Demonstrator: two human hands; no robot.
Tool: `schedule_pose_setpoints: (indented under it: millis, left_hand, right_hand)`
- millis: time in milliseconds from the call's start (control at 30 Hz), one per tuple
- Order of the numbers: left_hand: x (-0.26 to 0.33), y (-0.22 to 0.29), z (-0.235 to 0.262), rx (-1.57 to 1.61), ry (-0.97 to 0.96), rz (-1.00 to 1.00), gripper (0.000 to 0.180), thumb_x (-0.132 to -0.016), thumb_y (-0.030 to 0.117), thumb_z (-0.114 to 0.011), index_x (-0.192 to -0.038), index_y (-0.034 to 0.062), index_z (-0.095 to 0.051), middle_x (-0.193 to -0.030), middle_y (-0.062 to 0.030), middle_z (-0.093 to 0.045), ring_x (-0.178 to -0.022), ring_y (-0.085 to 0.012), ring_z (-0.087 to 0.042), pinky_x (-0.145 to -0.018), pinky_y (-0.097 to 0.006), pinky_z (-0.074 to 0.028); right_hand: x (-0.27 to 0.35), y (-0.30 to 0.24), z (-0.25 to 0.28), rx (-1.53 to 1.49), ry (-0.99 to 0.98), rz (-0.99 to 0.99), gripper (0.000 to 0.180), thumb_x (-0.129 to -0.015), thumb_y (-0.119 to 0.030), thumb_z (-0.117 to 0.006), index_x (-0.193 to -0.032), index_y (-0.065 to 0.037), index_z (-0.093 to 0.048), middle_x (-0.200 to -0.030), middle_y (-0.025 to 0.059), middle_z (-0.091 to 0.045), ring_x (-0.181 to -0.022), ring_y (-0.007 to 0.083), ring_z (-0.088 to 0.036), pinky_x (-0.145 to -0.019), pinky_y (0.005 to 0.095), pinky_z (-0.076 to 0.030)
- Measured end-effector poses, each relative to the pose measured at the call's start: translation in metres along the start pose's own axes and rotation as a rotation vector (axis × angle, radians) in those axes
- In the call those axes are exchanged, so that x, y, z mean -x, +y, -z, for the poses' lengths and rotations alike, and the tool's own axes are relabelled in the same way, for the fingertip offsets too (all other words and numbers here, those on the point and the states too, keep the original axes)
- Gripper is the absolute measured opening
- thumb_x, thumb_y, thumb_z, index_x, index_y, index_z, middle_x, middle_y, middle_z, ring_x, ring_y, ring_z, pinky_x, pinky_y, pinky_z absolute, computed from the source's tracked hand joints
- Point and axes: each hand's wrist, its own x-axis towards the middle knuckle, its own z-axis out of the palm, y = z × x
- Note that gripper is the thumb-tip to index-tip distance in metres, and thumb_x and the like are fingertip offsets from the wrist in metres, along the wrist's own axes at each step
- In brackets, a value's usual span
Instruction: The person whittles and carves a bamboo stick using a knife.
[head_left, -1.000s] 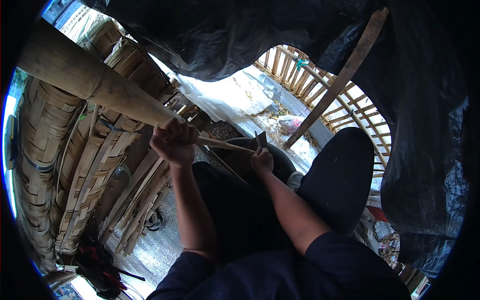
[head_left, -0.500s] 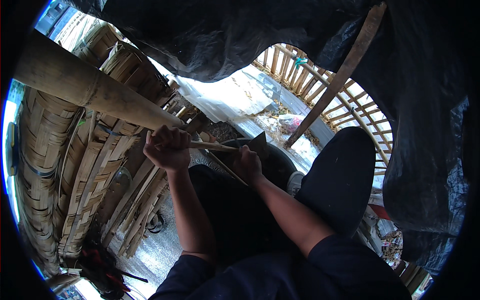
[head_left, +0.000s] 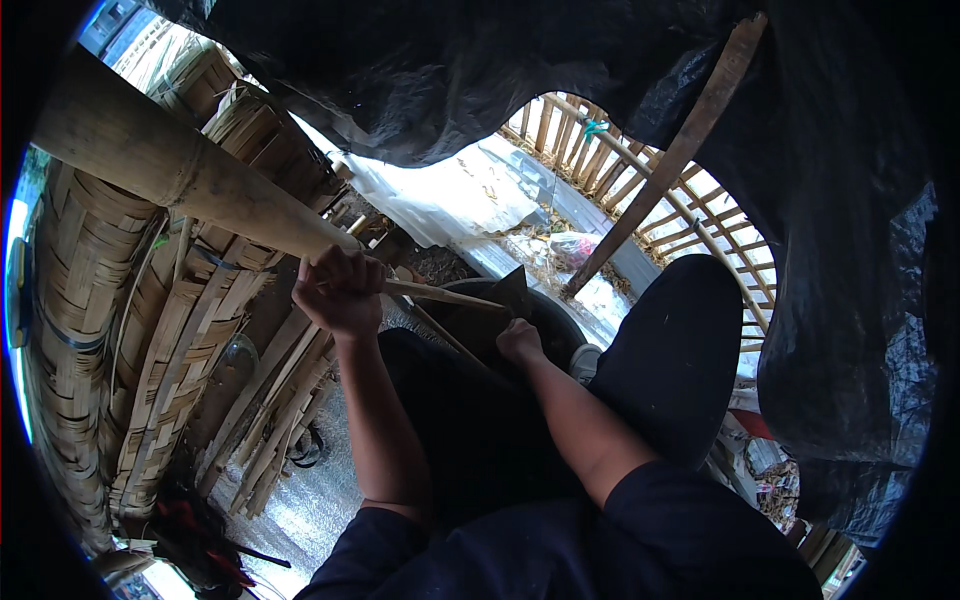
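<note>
while the person sits with dark-trousered knees drawn up, the left hand [head_left: 340, 292] is curled in a fist around a thin bamboo strip [head_left: 445, 296], which runs from that fist toward the right, level and slightly downward. the right hand [head_left: 520, 340] sits just beside the strip's far end, fingers closed around the handle of a dark blade [head_left: 512, 290] whose broad point stands up against the strip; the exact grip is hard to make out, since the hand is seen from behind. a second thin sliver [head_left: 440, 330] angles down from under the left hand toward the lap. both hands hover above a round dark basin [head_left: 560, 320] that rests between the knees. a thick bamboo pole [head_left: 180, 170] crosses the upper left, its near end just behind the left fist. stacks of woven bamboo mats [head_left: 120, 330] lean at the left. black plastic sheeting [head_left: 480, 70] hangs overhead, and a slanted wooden stick [head_left: 670, 160] leans before a slatted bamboo fence [head_left: 640, 185] at the right.
</note>
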Motion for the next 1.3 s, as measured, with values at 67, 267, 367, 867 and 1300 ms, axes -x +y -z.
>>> schedule_pose_setpoints:
  millis: [67, 267, 367, 867, 1300]
  left_hand:
    - [0.0, 0.003, 0.003, -0.02, -0.013, -0.002, 0.044, -0.086, 0.05, -0.033, -0.059, 0.0155, -0.026, -0.046, 0.0024, -0.015, -0.04, -0.0102, -0.011, -0.038, -0.028, -0.013]
    - [0.001, 0.018, 0.014, 0.104, 0.063, -0.041, 0.042, -0.085, 0.043, -0.031, -0.057, 0.0137, -0.023, -0.046, 0.0021, -0.016, -0.04, -0.0105, -0.011, -0.037, -0.028, -0.013]
    - [-0.005, 0.026, 0.017, 0.098, -0.069, -0.215, 0.037, -0.082, 0.039, -0.033, -0.057, 0.0125, -0.025, -0.046, 0.001, -0.017, -0.04, -0.0109, -0.011, -0.038, -0.028, -0.012]
    - [-0.009, 0.007, 0.04, 0.007, 0.182, -0.181, 0.033, -0.08, 0.036, -0.034, -0.059, 0.0104, -0.035, -0.045, 0.0012, -0.019, -0.041, -0.0105, -0.011, -0.041, -0.028, -0.013]
    - [-0.011, 0.004, 0.044, 0.003, 0.271, -0.16, 0.034, -0.08, 0.037, -0.033, -0.059, 0.0114, -0.034, -0.045, 0.0011, -0.018, -0.041, -0.0109, -0.01, -0.04, -0.028, -0.013]
  right_hand:
    - [-0.002, 0.001, 0.0, 0.008, -0.01, -0.002, 0.035, -0.091, -0.022, -0.035, -0.101, 0.005, -0.057, -0.104, 0.0299, -0.059, -0.103, 0.0416, -0.057, -0.09, 0.0456, -0.045]
    - [0.003, -0.002, 0.002, 0.007, -0.042, -0.038, 0.037, -0.094, -0.025, -0.035, -0.106, 0.004, -0.055, -0.108, 0.0304, -0.058, -0.106, 0.0416, -0.056, -0.091, 0.0456, -0.045]
    - [-0.004, 0.005, 0.001, 0.032, -0.023, -0.051, 0.037, -0.094, -0.026, -0.035, -0.108, 0.004, -0.054, -0.109, 0.0298, -0.058, -0.106, 0.0413, -0.056, -0.091, 0.046, -0.045]
    - [-0.003, 0.014, -0.008, 0.008, -0.017, 0.41, 0.026, -0.089, -0.023, -0.048, -0.1, -0.001, -0.058, -0.098, 0.0271, -0.062, -0.096, 0.0416, -0.059, -0.081, 0.0486, -0.048]
    - [0.004, 0.003, 0.018, 0.201, 0.064, -0.181, 0.029, -0.087, -0.026, -0.052, -0.1, -0.003, -0.063, -0.106, 0.0203, -0.063, -0.099, 0.0368, -0.061, -0.085, 0.0453, -0.049]
